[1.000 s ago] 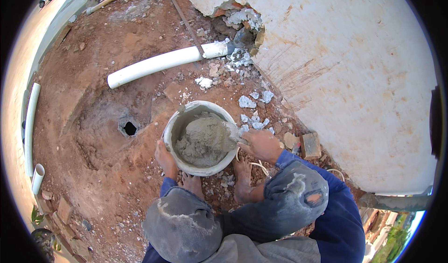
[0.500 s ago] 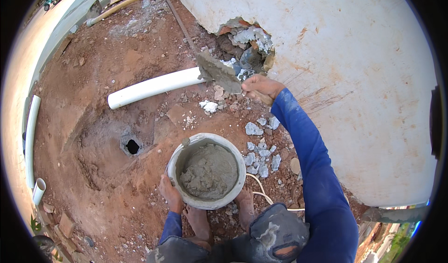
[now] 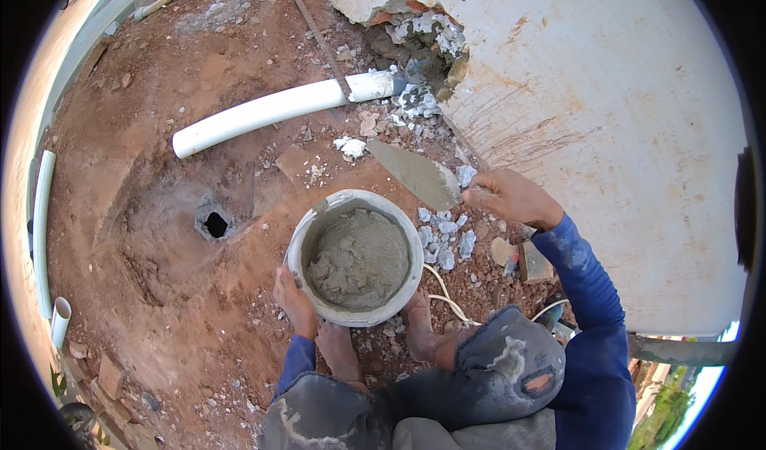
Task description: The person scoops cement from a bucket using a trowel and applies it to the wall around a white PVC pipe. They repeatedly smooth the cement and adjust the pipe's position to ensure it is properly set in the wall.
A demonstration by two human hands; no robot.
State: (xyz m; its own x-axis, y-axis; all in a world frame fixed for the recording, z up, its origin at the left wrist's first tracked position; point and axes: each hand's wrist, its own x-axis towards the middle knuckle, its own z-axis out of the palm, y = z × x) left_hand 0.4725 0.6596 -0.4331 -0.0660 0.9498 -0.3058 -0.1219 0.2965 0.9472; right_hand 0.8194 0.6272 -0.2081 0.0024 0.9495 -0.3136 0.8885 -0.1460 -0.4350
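Right hand (image 3: 511, 198) holds trowel (image 3: 413, 175), grip closed, near bucket (image 3: 416, 260) of mortar (image 3: 359, 258); left hand (image 3: 297, 300) touches bucket, can't tell grip closure.

Room runs between bucket (image 3: 359, 319) and pipe (image 3: 275, 117), the trowel (image 3: 415, 175) blocking its right.

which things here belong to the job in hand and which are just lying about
In use:
trowel, in right hand
bucket, left hand at its side
mortar, in the bucket
wall hole, perhaps

Likely just lying about:
rubble
brick
loose pipes, far left
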